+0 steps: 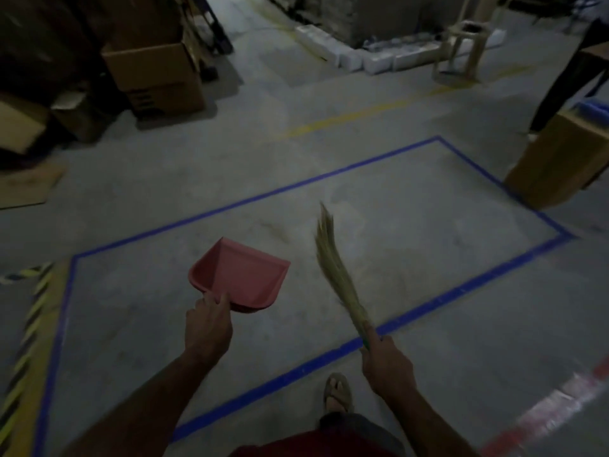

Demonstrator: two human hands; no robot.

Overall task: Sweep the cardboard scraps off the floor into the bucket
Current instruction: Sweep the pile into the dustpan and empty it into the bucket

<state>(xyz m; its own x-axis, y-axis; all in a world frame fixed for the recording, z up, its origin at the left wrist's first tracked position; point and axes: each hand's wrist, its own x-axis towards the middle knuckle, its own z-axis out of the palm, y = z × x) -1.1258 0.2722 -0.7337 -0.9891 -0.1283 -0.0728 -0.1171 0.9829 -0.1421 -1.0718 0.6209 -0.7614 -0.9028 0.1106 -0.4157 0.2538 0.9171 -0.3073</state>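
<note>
- Two bare hands work over a grey concrete floor (412,258) in dim light.
- The left hand (207,328) is clamped on the near rim of a pink dustpan (240,275), fingers curled over its edge; the pan's wide mouth points to the far side, and it seems to hang just above the floor, though the dark view makes that hard to judge.
- The right hand (387,361) is closed around the handle of a grass broom (336,268), whose straw bristles slant up and to the far left, just right of the dustpan.
- Blue tape (329,179) marks a large rectangle on the floor, and both tools sit over its near part.
- No cardboard scraps can be made out inside the rectangle, and the bucket is not in view.
- A sandalled foot (337,392) stands near the tape's near edge.
- Cardboard boxes (158,77) are stacked at the far left; another brown box (560,163) stands at the right, just outside the tape.
</note>
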